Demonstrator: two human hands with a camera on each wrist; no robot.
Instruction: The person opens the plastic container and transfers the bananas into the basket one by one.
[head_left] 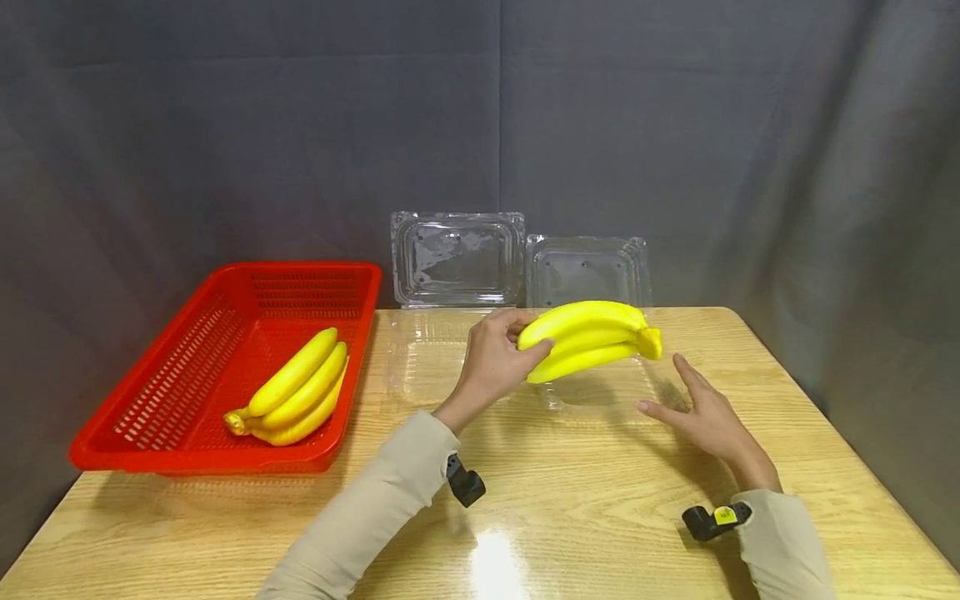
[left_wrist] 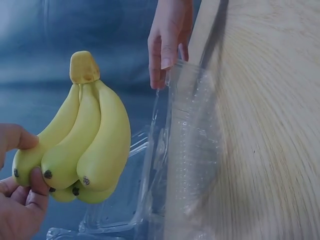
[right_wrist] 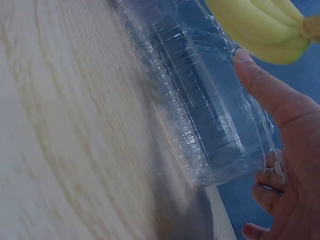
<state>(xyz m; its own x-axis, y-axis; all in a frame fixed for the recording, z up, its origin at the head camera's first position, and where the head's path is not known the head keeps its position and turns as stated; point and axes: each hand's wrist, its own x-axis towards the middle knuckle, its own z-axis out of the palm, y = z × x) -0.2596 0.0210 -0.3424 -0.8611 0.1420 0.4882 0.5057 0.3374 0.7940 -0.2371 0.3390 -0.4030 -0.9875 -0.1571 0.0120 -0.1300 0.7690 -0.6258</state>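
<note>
My left hand (head_left: 495, 354) grips a bunch of yellow bananas (head_left: 588, 337) at the tip end, thumb in front, with the stem pointing right. The bunch is held up over the right one of two clear hinged plastic containers (head_left: 600, 396), partly covering it in the head view. In the left wrist view the fruit tips (left_wrist: 87, 172) lie against the fingers and the stem stands upward. My right hand (head_left: 716, 425) is by that container's right end, thumb and index finger spread apart. In the right wrist view its thumb (right_wrist: 270, 87) lies right at the clear rim, holding nothing.
A red plastic basket (head_left: 356, 367) stands at the left of the wooden table (head_left: 585, 500), with another banana bunch (head_left: 300, 392) inside. The left clear container (head_left: 420, 358) has its lid (head_left: 457, 258) raised, as does the right one. A grey curtain (head_left: 300, 125) hangs behind.
</note>
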